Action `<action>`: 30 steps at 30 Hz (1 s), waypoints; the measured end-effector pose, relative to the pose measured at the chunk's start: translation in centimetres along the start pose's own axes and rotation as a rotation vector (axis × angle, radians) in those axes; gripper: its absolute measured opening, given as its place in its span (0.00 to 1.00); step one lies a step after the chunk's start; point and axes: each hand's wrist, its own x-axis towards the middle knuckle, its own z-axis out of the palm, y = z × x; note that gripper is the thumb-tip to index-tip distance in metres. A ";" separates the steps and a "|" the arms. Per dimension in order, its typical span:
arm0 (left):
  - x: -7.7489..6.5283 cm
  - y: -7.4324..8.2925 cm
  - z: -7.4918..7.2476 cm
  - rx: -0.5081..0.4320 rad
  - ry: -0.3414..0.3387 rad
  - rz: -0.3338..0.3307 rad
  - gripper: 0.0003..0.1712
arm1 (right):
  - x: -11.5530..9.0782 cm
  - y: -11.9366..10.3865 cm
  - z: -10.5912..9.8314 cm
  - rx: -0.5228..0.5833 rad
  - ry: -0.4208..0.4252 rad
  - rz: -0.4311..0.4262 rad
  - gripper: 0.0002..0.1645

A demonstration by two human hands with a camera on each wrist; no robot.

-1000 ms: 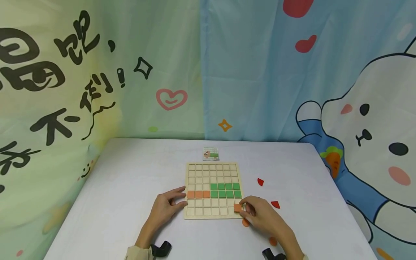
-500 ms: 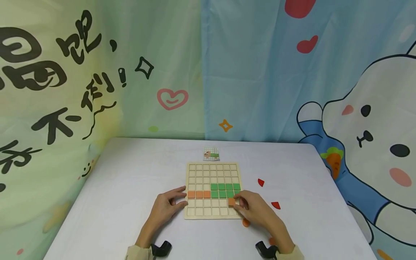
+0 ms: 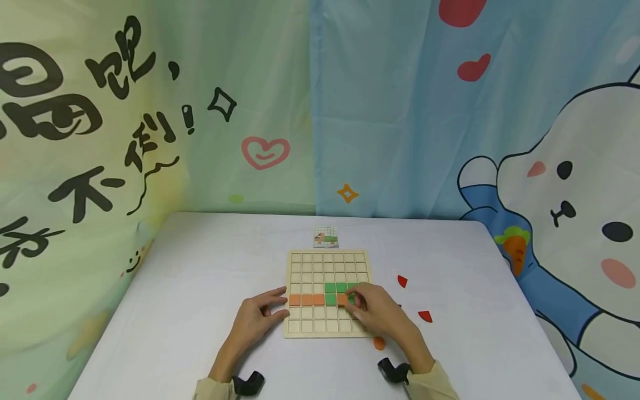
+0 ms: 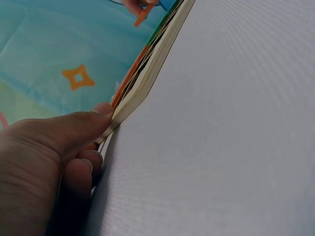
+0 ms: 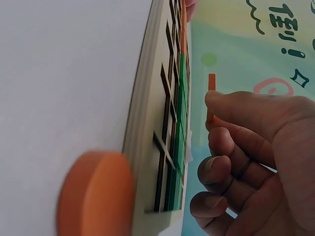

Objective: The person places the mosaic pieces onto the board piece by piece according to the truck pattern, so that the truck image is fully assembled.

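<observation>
A wooden grid board (image 3: 306, 326) lies on the table with a row of orange square tiles (image 3: 306, 300) at its left and two rows of green tiles (image 3: 330, 288) further right. My right hand (image 3: 384, 311) pinches one more orange square tile (image 5: 212, 81) between thumb and fingers, and the right wrist view shows it raised off the board. In the head view that tile overlaps the lower green row, and the hand hides some green tiles. My left hand (image 3: 255, 318) rests against the board's left edge, thumb and forefinger spread along it.
A small pattern card (image 3: 325, 237) lies behind the board. To its right are two red pieces (image 3: 402, 281) on the white tabletop (image 3: 200, 266). An orange rounded piece (image 3: 379, 343) sits by the near right corner. A printed curtain (image 3: 390, 111) hangs behind.
My right hand has carried the orange square tile leftward and away from me, from the board's near right corner to over the green rows. My left hand stays where it was.
</observation>
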 end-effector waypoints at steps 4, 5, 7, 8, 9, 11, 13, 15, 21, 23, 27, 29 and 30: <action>-0.1 0.0 -0.1 0.005 0.014 0.020 0.16 | 0.6 -0.3 0.4 -0.010 0.004 -0.006 0.14; -0.1 0.0 -0.1 0.004 0.016 0.023 0.16 | 0.7 -0.4 0.5 -0.010 0.005 -0.007 0.14; -0.1 0.0 -0.1 0.004 0.020 0.029 0.17 | 1.0 -0.5 0.7 -0.011 0.008 -0.008 0.14; 0.0 0.0 -0.1 0.002 0.018 0.025 0.17 | 1.1 -0.6 0.8 -0.005 0.011 -0.013 0.14; 0.0 0.0 0.0 0.002 0.017 0.026 0.17 | 1.2 -0.6 0.9 0.000 0.012 -0.019 0.14; 0.0 0.0 0.0 -0.001 0.014 0.023 0.17 | 1.4 -0.6 1.1 0.012 0.015 -0.033 0.14; 0.0 0.0 0.0 0.001 0.012 0.022 0.17 | 1.6 -0.7 1.3 0.022 0.013 -0.042 0.14; 0.0 0.0 0.0 0.008 0.012 0.020 0.17 | 1.8 -0.8 1.5 0.027 0.009 -0.041 0.14; 0.0 0.0 0.0 0.011 0.002 0.008 0.17 | 2.5 -1.3 1.9 -0.001 0.014 -0.009 0.14; 0.0 0.0 0.0 0.004 0.000 0.003 0.17 | 2.7 -1.6 2.1 -0.013 0.021 -0.005 0.14; 0.0 0.0 0.0 -0.001 0.002 0.003 0.17 | 3.0 -1.9 2.3 -0.025 0.023 0.005 0.13; 0.0 0.0 0.0 0.002 0.003 0.008 0.17 | 3.1 -2.0 2.4 -0.025 0.016 0.014 0.13; 0.0 -0.1 0.0 0.004 0.003 0.008 0.17 | 3.2 -2.0 2.4 -0.023 0.014 0.019 0.13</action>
